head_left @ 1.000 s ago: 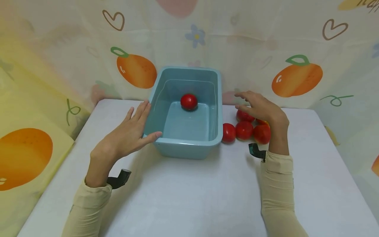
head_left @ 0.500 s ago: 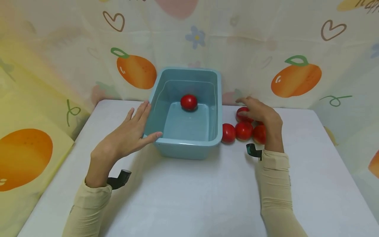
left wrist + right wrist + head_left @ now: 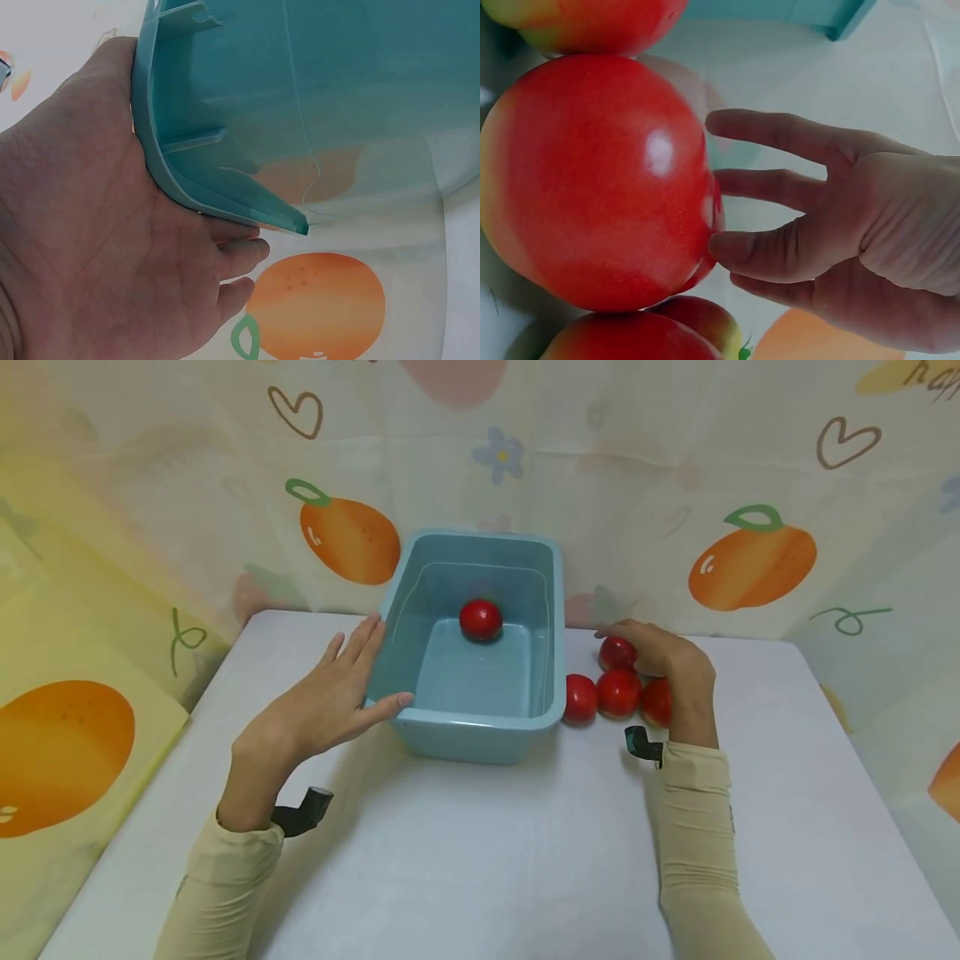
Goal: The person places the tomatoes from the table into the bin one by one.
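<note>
A light-blue plastic bin point(image 3: 480, 722) stands at mid table with one red apple point(image 3: 480, 620) inside. My left hand point(image 3: 315, 697) rests along its left side, fingers straight and thumb over the near corner; the left wrist view shows the palm against the rim. My right hand point(image 3: 660, 652) is over the rearmost apple point(image 3: 617, 653) to the right of the bin. In the right wrist view its fingers point(image 3: 772, 131) are spread, tips right at that apple's top, which is mostly hidden behind the middle apple point(image 3: 600, 180).
More apples sit clustered right of the bin: one beside its wall point(image 3: 581, 699) and another partly behind the right wrist point(image 3: 656, 702). A fruit-print cloth point(image 3: 600, 485) hangs right behind the white table point(image 3: 480, 860).
My right hand has moved left and down over the rearmost apple, and its thumb no longer shows in front of it. My left hand and the bin have stayed put.
</note>
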`<state>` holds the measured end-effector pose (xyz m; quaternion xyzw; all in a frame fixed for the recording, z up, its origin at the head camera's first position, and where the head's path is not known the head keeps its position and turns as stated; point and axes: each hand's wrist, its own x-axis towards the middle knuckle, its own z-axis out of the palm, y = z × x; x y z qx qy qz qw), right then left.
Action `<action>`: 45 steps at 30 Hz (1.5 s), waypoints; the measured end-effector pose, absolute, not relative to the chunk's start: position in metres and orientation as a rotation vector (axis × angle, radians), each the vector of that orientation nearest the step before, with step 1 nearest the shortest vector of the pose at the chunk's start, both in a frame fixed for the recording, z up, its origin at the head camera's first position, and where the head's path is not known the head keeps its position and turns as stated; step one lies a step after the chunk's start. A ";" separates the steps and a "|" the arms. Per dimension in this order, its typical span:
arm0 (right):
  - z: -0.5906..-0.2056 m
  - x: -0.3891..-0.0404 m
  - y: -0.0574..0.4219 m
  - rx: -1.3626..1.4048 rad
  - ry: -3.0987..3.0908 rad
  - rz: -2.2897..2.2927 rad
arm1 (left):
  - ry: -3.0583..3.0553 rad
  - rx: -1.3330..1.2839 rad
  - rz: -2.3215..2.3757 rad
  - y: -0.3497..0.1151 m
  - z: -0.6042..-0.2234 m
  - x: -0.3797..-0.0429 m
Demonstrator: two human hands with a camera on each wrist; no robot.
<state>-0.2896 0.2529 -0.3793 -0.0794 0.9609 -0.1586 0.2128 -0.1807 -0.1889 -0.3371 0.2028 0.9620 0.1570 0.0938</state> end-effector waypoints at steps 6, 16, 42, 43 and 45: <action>-0.383 -0.291 0.255 -0.256 2.646 -0.444 | 2.853 0.600 0.464 -0.189 -0.338 -0.181; -0.395 -0.293 0.254 -0.176 2.658 -0.431 | 2.852 0.594 0.459 -0.190 -0.339 -0.180; -0.344 -0.266 0.253 -0.398 2.988 -0.363 | 2.856 0.591 0.463 -0.188 -0.338 -0.181; -0.340 -0.264 0.252 -0.423 3.015 -0.358 | 2.857 0.593 0.461 -0.189 -0.338 -0.181; -0.334 -0.259 0.251 -0.464 3.070 -0.358 | 2.858 0.595 0.459 -0.189 -0.338 -0.181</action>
